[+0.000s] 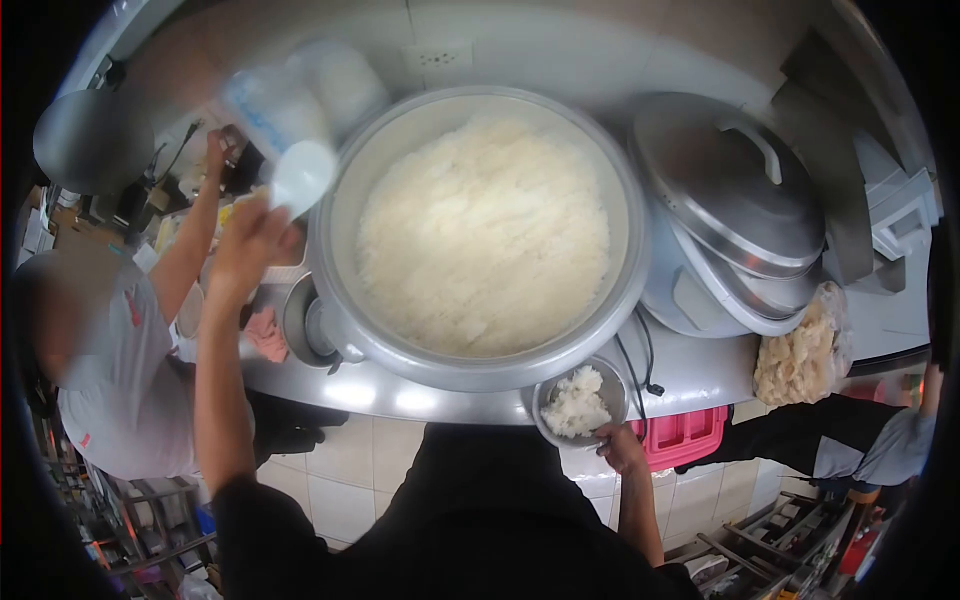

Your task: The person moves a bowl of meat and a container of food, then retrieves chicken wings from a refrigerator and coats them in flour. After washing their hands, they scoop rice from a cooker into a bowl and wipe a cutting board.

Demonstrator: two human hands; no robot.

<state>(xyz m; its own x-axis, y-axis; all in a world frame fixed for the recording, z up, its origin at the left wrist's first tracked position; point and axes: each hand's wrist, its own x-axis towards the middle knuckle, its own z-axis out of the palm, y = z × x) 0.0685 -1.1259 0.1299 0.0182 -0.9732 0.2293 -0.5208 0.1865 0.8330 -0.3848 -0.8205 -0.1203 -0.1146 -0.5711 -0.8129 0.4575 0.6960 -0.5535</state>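
Note:
A wide pot [334, 235] full of cooked white rice [485, 235] stands in front of me on the metal counter. To its left, my left hand [252, 243] is raised and closed on a white rice paddle [304, 174], both slightly blurred; the paddle's blade is near the pot's left rim. Low on the right, my right hand [625, 449] grips the edge of a small metal bowl [541, 397]. A clump of rice [577, 403] lies in this bowl, which is at the counter's front edge, just below the pot.
A large metal lid [740, 185] rests tilted on a container at the right, beside a bag of pale food pieces [803, 350]. A black cord [640, 365] hangs nearby. An empty metal pot [300, 320] and pink cloth [265, 334] lie left. A co-worker [130, 370] stands at the left.

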